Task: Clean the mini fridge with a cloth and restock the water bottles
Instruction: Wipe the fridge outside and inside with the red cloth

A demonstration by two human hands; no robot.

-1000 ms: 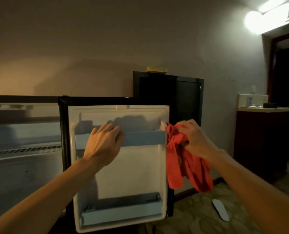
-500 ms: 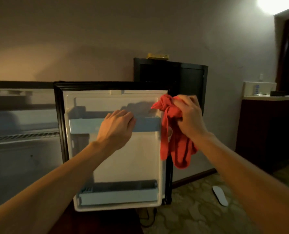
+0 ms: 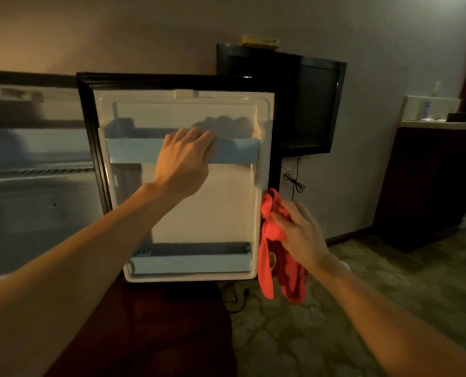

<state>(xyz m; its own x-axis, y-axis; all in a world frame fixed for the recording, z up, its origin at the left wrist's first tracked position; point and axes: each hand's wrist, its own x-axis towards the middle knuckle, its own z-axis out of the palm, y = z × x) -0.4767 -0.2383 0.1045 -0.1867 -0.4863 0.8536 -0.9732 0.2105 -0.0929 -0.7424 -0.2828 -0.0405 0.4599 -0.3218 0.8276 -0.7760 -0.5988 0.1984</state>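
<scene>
The fridge door (image 3: 199, 213) stands open at the middle of the frame, its white inner liner facing the camera, with a pale blue upper rail (image 3: 134, 151) and a lower shelf (image 3: 191, 261). The left hand (image 3: 184, 159) curls its fingers over the upper rail. At centre right, the right hand (image 3: 301, 235) grips a bunched red cloth (image 3: 271, 227) against the door's right edge, its loose end hanging down.

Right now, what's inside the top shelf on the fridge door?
The top shelf shows no bottles above its blue rail. The left hand grips the rail's middle and covers part of it, and the rail hides the shelf's floor.
</scene>
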